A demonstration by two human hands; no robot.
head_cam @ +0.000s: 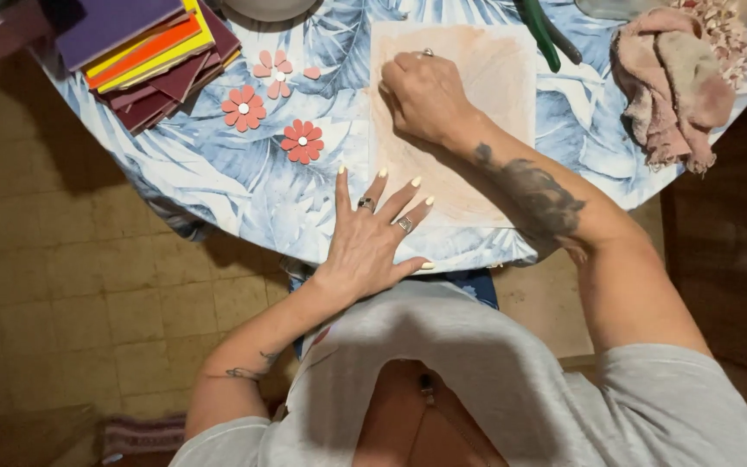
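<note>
A sheet of paper (494,78) tinted pale peach lies on a round table with a blue leaf-print cloth (209,186). My left hand (373,238) rests flat on the table at the sheet's near left corner, fingers spread, rings on two fingers. My right hand (425,95) is curled into a loose fist on the sheet's upper left part; whatever it may hold is hidden inside the fingers. Three red paper flowers (303,141) (244,108) (277,71) lie left of the sheet.
A stack of coloured sheets (144,52) sits at the table's far left. A stained pinkish rag (676,82) lies at the far right, a green-handled tool (539,35) beside the paper. Tiled floor (88,285) is to the left.
</note>
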